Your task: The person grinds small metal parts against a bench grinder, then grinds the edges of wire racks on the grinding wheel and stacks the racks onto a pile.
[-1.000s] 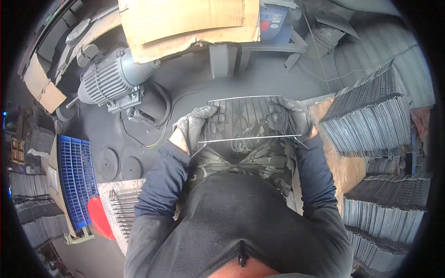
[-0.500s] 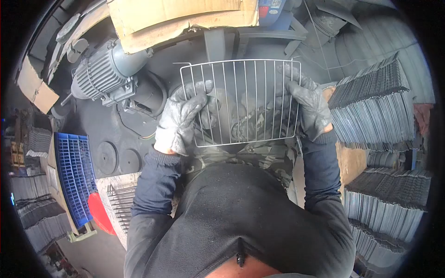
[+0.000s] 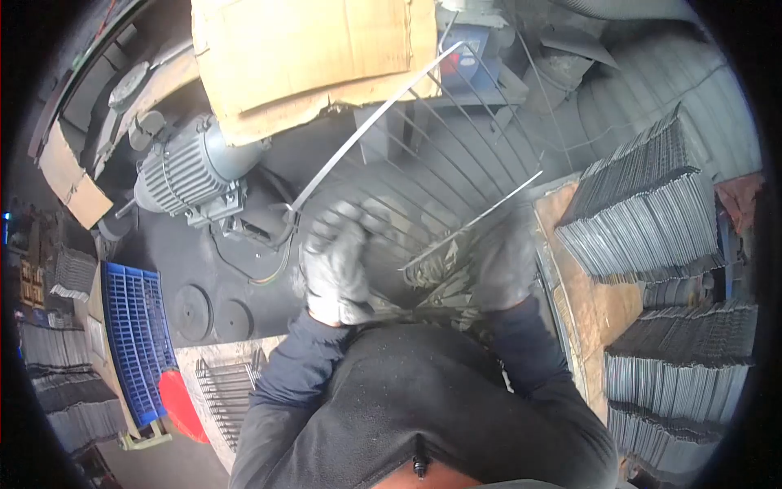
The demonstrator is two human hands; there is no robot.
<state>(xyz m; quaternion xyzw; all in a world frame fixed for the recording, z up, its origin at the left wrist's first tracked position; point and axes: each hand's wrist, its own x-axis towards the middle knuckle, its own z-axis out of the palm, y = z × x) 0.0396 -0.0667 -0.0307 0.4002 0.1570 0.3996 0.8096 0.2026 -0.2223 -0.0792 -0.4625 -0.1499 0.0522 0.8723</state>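
Observation:
A wire rack [image 3: 436,138] with thin parallel bars is tilted diagonally in front of me and smeared by motion. My left hand [image 3: 336,265], in a dusty grey work glove, is at the rack's lower left side with its fingers curled round it. Close to the lower right edge of the rack is my right hand [image 3: 505,261], also gloved. Its fingers are too blurred to show whether they touch the rack.
A motor [image 3: 191,171] stands at left, below a cardboard sheet [image 3: 318,57]. Stacked wire racks [image 3: 652,212] rise at right beside a brown board [image 3: 599,314]. More racks [image 3: 228,391] lie at lower left, near a blue plastic grid [image 3: 137,342] and a red object [image 3: 181,407].
The rack has turned from nearly level to a steep diagonal, with one corner raised toward the cardboard. Both hands have come lower and closer to my body, and the right one has left the rack's upper corner.

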